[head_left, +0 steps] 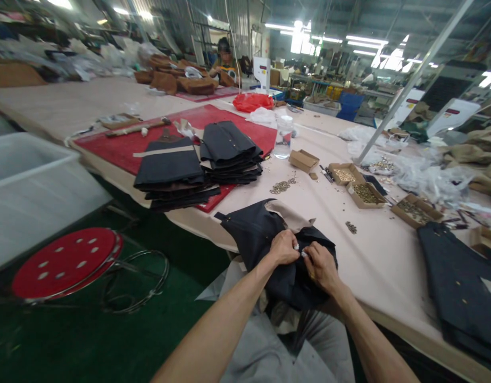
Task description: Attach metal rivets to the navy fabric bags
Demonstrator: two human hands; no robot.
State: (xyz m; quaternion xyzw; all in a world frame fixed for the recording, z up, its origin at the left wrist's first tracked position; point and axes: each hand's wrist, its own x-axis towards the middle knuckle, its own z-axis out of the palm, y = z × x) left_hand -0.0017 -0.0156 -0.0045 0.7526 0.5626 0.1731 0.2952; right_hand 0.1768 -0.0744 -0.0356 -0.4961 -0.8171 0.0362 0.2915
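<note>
A dark navy fabric piece [251,234] with a beige lining [287,213] lies bunched over the table edge and my lap. My left hand [284,247] is closed on it near its middle, fingers pinched. Close beside it, my right hand [320,265] also pinches the fabric, its fingertips almost meeting the left ones. Something white shows at the fingertips of both hands. Whatever small part sits between them is hidden. Behind the piece, small metal rings [282,185] lie on the table.
Stacked dark pieces [231,141] lie on a red mat [181,119] with a hammer [137,127]. Small boxes of metal fittings [365,194] stand right, beyond a clear plastic jar [283,137]. More dark fabric [452,276] hangs over the right edge. A red stool [67,263] stands left; a person sits far back.
</note>
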